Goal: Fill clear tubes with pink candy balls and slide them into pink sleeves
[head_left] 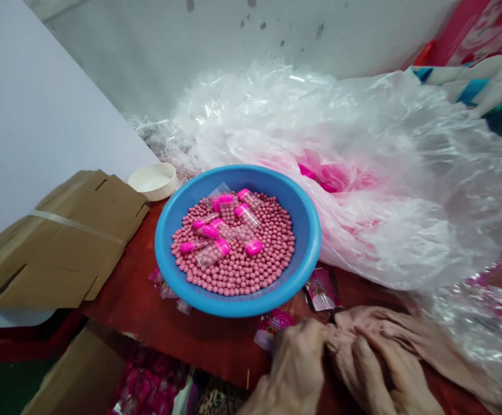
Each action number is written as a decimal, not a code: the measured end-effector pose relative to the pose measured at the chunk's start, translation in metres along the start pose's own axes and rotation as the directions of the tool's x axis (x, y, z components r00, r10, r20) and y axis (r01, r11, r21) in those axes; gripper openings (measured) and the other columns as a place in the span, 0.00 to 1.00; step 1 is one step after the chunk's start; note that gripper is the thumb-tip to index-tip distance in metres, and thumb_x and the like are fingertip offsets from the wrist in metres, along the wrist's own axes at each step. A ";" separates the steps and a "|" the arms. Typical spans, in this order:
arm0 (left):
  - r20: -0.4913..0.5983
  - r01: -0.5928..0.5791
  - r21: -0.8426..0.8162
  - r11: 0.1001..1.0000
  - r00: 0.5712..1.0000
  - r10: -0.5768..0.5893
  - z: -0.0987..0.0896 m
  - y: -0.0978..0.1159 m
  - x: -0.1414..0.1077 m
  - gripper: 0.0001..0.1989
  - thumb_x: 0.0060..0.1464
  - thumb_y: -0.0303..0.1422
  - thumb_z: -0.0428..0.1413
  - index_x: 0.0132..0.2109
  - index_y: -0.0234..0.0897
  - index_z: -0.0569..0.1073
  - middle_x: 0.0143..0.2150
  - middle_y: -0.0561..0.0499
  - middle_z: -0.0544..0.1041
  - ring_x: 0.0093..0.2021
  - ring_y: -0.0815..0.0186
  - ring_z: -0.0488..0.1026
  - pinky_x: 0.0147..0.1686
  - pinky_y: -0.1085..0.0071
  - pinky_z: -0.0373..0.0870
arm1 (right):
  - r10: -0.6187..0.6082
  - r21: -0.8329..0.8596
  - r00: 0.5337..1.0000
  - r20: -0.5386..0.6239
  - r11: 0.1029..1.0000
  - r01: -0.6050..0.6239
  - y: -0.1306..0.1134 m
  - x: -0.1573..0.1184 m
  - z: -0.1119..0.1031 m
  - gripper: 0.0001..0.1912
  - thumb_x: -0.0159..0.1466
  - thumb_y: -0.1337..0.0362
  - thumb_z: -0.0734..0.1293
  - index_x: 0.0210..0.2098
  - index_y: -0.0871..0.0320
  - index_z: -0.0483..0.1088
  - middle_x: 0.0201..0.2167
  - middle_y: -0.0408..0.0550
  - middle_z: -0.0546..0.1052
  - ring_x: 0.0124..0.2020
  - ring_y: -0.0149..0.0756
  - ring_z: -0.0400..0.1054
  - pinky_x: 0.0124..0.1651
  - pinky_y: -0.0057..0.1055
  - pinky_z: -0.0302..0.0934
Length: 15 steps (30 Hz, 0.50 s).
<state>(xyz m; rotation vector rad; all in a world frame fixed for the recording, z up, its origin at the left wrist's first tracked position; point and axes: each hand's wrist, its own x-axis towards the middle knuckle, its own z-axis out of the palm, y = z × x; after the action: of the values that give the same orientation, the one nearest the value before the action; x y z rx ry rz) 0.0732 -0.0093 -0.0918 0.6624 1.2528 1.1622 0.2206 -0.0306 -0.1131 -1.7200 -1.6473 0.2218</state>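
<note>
Blue basin (303,230) holds pink beads (268,253) and magenta-capped clear vials (226,200); red tabletop (199,340) under it, pink-tinged clear plastic sheeting (406,230) right of it.

The left hand (287,369) and the right hand (382,374) are close together, fingers curved down, it seems, at the lower edge.

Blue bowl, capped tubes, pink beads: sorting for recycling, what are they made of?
The blue bowl looks like moulded plastic, smooth and glossy. The clear tubes look like transparent plastic, perhaps glass, under glossy pink caps. The pink beads have a soft pearly sheen: perhaps plastic or coated candy, the look leaves it open.
</note>
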 end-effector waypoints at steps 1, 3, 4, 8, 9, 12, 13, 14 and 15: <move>-0.061 -0.017 0.111 0.994 0.998 0.024 -0.011 0.003 -0.001 0.05 0.47 0.31 0.57 0.31 0.42 0.79 0.21 0.53 0.71 0.24 0.63 0.63 0.31 0.68 0.59 | -0.103 -0.108 0.993 -0.050 0.989 0.097 -0.008 0.003 0.002 0.17 0.67 0.57 0.57 0.45 0.63 0.69 0.41 0.59 0.74 0.43 0.49 0.68 0.47 0.46 0.62; -0.154 -0.022 0.280 0.960 0.986 0.068 -0.038 0.010 -0.004 0.06 0.48 0.33 0.56 0.32 0.40 0.78 0.19 0.54 0.70 0.20 0.65 0.60 0.26 0.68 0.56 | -0.306 -0.191 0.945 -0.114 0.940 0.281 -0.026 0.006 0.010 0.15 0.65 0.63 0.61 0.48 0.65 0.67 0.41 0.61 0.73 0.41 0.47 0.67 0.46 0.47 0.61; -0.199 -0.023 0.342 0.939 0.975 0.097 -0.051 0.013 -0.005 0.09 0.51 0.34 0.55 0.28 0.39 0.77 0.18 0.54 0.68 0.20 0.65 0.60 0.26 0.68 0.55 | -0.360 -0.147 0.926 -0.110 0.928 0.343 -0.035 0.006 0.017 0.14 0.63 0.65 0.64 0.47 0.65 0.67 0.39 0.59 0.73 0.39 0.46 0.67 0.45 0.46 0.61; -0.272 -0.030 0.477 0.878 0.945 0.180 -0.089 0.018 -0.010 0.14 0.53 0.38 0.53 0.24 0.38 0.73 0.17 0.53 0.69 0.20 0.65 0.63 0.27 0.68 0.57 | -0.406 -0.026 0.909 0.099 0.912 0.410 -0.058 -0.003 0.054 0.08 0.65 0.64 0.61 0.37 0.59 0.71 0.29 0.50 0.72 0.30 0.40 0.65 0.30 0.35 0.65; -0.266 -0.030 0.489 0.872 0.947 0.182 -0.092 0.017 -0.012 0.14 0.54 0.38 0.53 0.25 0.37 0.74 0.17 0.54 0.69 0.19 0.66 0.63 0.27 0.69 0.58 | -0.402 -0.031 0.909 0.114 0.913 0.407 -0.060 -0.006 0.062 0.09 0.65 0.65 0.60 0.35 0.59 0.72 0.27 0.50 0.72 0.29 0.40 0.65 0.28 0.35 0.65; -0.247 -0.023 0.499 0.866 0.954 0.168 -0.092 0.013 -0.015 0.13 0.54 0.39 0.52 0.32 0.37 0.77 0.19 0.54 0.70 0.19 0.66 0.63 0.26 0.70 0.59 | -0.396 -0.027 0.911 0.118 0.915 0.402 -0.059 -0.012 0.074 0.14 0.66 0.69 0.57 0.32 0.59 0.72 0.25 0.48 0.71 0.28 0.38 0.65 0.28 0.33 0.64; -0.245 -0.019 0.497 0.868 0.956 0.162 -0.091 0.013 -0.015 0.13 0.54 0.39 0.52 0.34 0.36 0.77 0.20 0.53 0.72 0.20 0.66 0.64 0.26 0.70 0.60 | -0.394 -0.018 0.911 0.118 0.917 0.399 -0.058 -0.011 0.075 0.14 0.66 0.71 0.56 0.31 0.58 0.73 0.25 0.47 0.71 0.27 0.37 0.65 0.27 0.32 0.63; -0.244 -0.015 0.492 0.871 0.957 0.154 -0.089 0.013 -0.014 0.13 0.54 0.40 0.52 0.34 0.36 0.78 0.21 0.52 0.73 0.21 0.65 0.65 0.27 0.70 0.61 | -0.393 -0.007 0.912 0.116 0.918 0.396 -0.058 -0.011 0.073 0.15 0.66 0.72 0.56 0.30 0.58 0.73 0.24 0.47 0.71 0.27 0.36 0.64 0.27 0.31 0.62; -0.243 -0.011 0.485 0.874 0.959 0.146 -0.088 0.014 -0.013 0.14 0.53 0.40 0.53 0.35 0.36 0.78 0.23 0.50 0.75 0.23 0.64 0.66 0.28 0.69 0.62 | -0.394 0.007 0.912 0.113 0.918 0.396 -0.058 -0.009 0.071 0.15 0.66 0.73 0.57 0.29 0.58 0.73 0.23 0.47 0.70 0.26 0.36 0.64 0.26 0.30 0.62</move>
<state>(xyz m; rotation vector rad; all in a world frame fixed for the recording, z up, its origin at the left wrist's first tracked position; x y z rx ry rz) -0.0133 -0.0342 -0.0959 0.9500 1.7966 1.0345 0.1317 -0.0176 -0.1325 -1.3650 -2.0437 0.1113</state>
